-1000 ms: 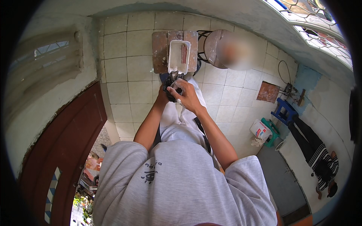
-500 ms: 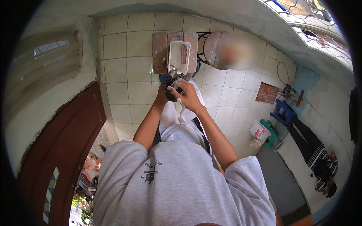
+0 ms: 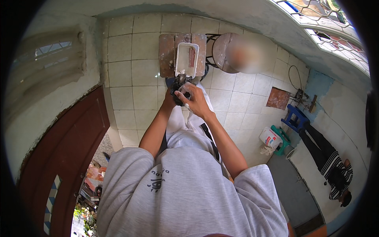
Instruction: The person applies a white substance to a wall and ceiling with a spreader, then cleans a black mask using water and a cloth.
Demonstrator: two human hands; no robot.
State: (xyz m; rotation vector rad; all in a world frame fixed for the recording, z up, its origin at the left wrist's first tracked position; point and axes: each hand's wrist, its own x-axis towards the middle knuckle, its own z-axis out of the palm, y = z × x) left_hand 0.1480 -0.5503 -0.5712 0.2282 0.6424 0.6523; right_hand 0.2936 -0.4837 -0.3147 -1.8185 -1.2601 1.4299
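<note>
In front of my lap, both hands hold a black, shiny, lumpy object [image 3: 179,87] with whitish smears at its far end; its exact kind I cannot make out. My left hand [image 3: 170,97] supports it from the left, its fingers mostly hidden. My right hand [image 3: 195,100] is curled over the right side, thumb pointing left across it, with white paste on the skin. Just beyond lies a white rectangular tray [image 3: 177,59] holding a reddish-brown strip [image 3: 192,57] along its right side. Under the tray is a stained wooden stool top [image 3: 166,55].
A round stool [image 3: 221,51] stands right of the tray, partly blurred. Farther right are a blue plastic stool [image 3: 293,118], a white container [image 3: 270,137] and a green plastic item [image 3: 283,145]. A person [image 3: 335,173] in striped clothing is at the right. A brown door [image 3: 67,146] stands left.
The dark object's far end has turned slightly, and its metallic-looking glint shows less. Both hands keep nearly the same place and hold.
</note>
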